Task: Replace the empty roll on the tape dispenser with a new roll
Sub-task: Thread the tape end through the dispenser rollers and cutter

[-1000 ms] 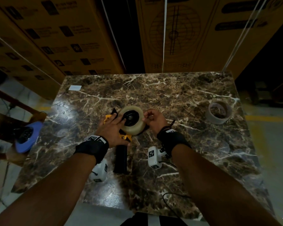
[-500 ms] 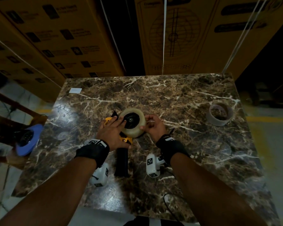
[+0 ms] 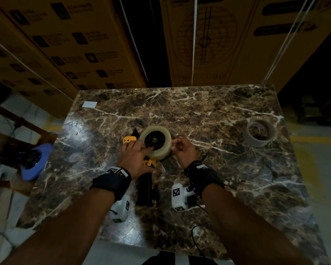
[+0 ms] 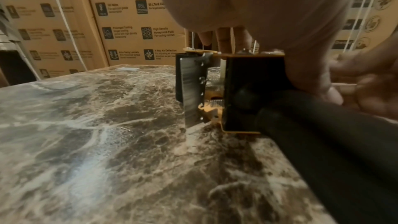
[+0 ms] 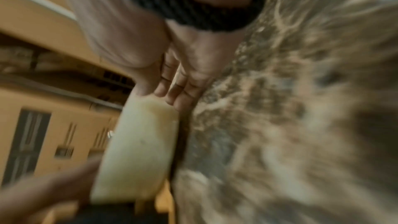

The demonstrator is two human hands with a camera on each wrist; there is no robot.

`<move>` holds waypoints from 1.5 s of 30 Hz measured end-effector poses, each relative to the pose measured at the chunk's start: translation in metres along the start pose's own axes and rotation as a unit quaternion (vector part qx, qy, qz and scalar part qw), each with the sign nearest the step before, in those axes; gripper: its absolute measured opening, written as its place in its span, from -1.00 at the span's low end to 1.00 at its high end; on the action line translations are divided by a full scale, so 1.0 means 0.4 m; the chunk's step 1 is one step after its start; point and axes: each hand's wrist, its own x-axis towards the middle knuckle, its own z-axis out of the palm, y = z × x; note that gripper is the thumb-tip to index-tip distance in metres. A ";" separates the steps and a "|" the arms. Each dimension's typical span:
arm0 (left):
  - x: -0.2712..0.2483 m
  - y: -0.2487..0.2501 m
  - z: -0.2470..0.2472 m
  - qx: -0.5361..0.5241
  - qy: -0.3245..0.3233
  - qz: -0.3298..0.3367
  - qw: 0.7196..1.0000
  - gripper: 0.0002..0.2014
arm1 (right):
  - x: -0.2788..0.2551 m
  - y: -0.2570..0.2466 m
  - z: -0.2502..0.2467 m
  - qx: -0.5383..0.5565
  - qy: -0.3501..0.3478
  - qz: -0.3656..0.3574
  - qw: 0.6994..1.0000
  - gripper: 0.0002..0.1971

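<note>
a: starting well left of the tape dispenser (image 3: 144,167), off the marble table (image 3: 218,115), there's a blue disc-shaped thing (image 3: 33,162) sitting on some wooden furniture.

b: and up at the table's far left corner, a small white label (image 3: 89,104), a good way from the dispenser.

a: now the left hand (image 3: 135,159). it lies over the dispenser's yellow frame, fingers stretched forward and slightly spread, one fingertip pressing on the black hub in the middle of the new roll (image 3: 157,142).

b: the left wrist view shows the dispenser (image 4: 237,91) lying on its side on the table (image 4: 86,142), metal blade plate standing up, black handle running back toward the person.

a: the new roll sits on the dispenser's wheel, pale and thick, flat face up.

b: just right of the dispenser, the right hand (image 3: 183,150). fingers curled, thumb and fingertips drawn together right at the roll's edge.

a: clamped on the tape end?

b: can't tell. the right wrist view is blurred; the fingers (image 5: 178,89) meet the rim of the roll (image 5: 137,142), but what they pinch, if anything, isn't clear.

a: and far right of the dispenser, well apart, the empty roll (image 3: 259,135), a bare cardboard core standing on the table.

b: beyond the table, stacked cardboard boxes (image 3: 84,44).
</note>
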 end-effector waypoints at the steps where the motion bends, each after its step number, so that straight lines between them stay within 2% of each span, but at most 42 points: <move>1: 0.000 -0.001 0.001 -0.004 0.002 0.001 1.000 -0.19 | -0.005 0.007 0.002 -0.014 0.005 -0.003 1.000 -0.82; 6: -0.002 -0.002 0.004 -0.007 0.001 0.010 1.000 -0.19 | -0.031 0.046 0.017 -0.111 -0.004 -0.004 0.994 -0.88; 10: -0.007 -0.021 0.007 0.024 -0.013 -0.007 1.000 -0.19 | -0.029 0.044 0.022 -0.098 0.048 0.017 0.994 -0.89; 13: 0.005 -0.033 0.009 0.004 -0.046 -0.008 0.999 -0.07 | -0.032 0.041 0.021 -0.094 0.074 0.010 0.993 -0.89; 17: 0.012 -0.040 0.006 -0.020 -0.025 -0.007 0.999 0.10 | -0.058 0.038 0.028 -0.126 0.063 -0.011 0.990 -0.86; 20: 0.000 -0.038 0.008 -0.033 0.008 -0.002 0.999 0.02 | -0.067 0.033 0.026 -0.151 0.046 -0.018 0.987 -0.86; 24: -0.011 -0.030 0.011 -0.034 0.039 0.015 0.999 -0.09 | -0.030 0.015 0.008 -0.130 0.082 -0.026 0.988 -0.83; 28: -0.014 -0.028 0.008 -0.054 0.029 0.008 0.998 -0.13 | -0.010 0.006 0.014 -0.124 0.075 -0.034 0.989 -0.85; 31: -0.009 -0.023 0.003 -0.079 -0.013 0.004 0.997 -0.11 | -0.014 0.020 0.012 -0.111 0.072 -0.029 0.991 -0.89; 35: -0.006 -0.023 -0.006 -0.118 -0.044 0.000 0.992 -0.10 | -0.014 0.011 0.015 -0.088 0.045 -0.037 0.994 -0.75; 40: -0.007 -0.019 -0.009 -0.128 -0.041 -0.003 0.991 -0.10 | -0.019 0.027 0.019 -0.103 0.052 -0.055 0.992 -0.82; 45: -0.009 -0.020 -0.006 -0.146 -0.034 -0.005 0.989 -0.10 | -0.014 0.044 0.030 -0.083 0.063 -0.053 0.993 -0.80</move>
